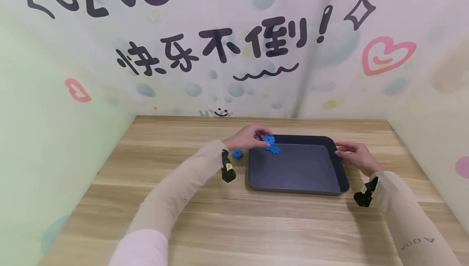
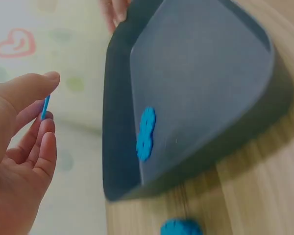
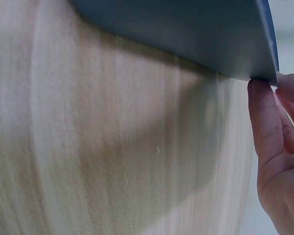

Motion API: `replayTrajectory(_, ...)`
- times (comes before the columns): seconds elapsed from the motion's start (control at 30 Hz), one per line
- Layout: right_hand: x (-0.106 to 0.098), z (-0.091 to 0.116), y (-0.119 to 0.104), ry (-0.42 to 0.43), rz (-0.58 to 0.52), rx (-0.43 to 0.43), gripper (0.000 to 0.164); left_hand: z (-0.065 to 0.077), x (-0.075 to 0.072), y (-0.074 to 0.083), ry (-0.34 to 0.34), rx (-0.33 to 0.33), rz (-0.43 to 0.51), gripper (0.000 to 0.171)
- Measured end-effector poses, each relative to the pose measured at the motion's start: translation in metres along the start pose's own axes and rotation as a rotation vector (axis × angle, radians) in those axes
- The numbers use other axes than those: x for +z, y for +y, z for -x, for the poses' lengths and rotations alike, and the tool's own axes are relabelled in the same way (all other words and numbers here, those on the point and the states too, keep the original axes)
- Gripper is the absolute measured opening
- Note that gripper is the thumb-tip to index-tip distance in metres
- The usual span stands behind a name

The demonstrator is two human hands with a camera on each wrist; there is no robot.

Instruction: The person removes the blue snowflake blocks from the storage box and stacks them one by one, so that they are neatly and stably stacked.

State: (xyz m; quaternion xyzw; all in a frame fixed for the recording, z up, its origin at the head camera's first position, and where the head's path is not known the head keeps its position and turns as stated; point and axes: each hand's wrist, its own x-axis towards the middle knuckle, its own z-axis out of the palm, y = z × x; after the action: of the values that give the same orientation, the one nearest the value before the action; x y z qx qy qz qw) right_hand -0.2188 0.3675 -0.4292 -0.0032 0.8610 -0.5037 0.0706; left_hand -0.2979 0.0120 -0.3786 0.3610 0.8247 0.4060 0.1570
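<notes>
My left hand [image 1: 246, 137] pinches a thin blue notched disc [image 1: 269, 139] between thumb and fingers, over the far left corner of a dark grey tray [image 1: 300, 172]. Seen from the left wrist, that disc [image 2: 45, 106] shows edge-on. Two joined or overlapping blue discs [image 2: 146, 133] lie on the tray floor near its wall. Outside the tray, to its left, more blue discs [image 1: 237, 153] sit on the table in a small pile. My right hand [image 1: 357, 157] holds the tray's right rim near the far corner, its fingertips [image 3: 261, 90] against the outer wall.
A light wood-grain table [image 1: 176, 217] carries everything. Behind it hangs a printed white cloth backdrop [image 1: 220, 66] with dark lettering, and pale side panels [image 1: 44, 144] flank the table. Each wrist wears a small black camera [image 1: 228, 170].
</notes>
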Motion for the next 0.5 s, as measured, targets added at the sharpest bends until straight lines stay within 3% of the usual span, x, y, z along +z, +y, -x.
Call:
replayTrajectory(0.23,0.001,0.001,-0.001,0.005,0.005,0.012,0.052,0.021,-0.02,-0.016,0.05,-0.029,-0.004,0.037)
replayTrajectory(0.5,0.001,0.0,0.0,0.009,0.003,-0.004,0.052,0.039,-0.016,-0.041,0.116,-0.059,0.016,0.037)
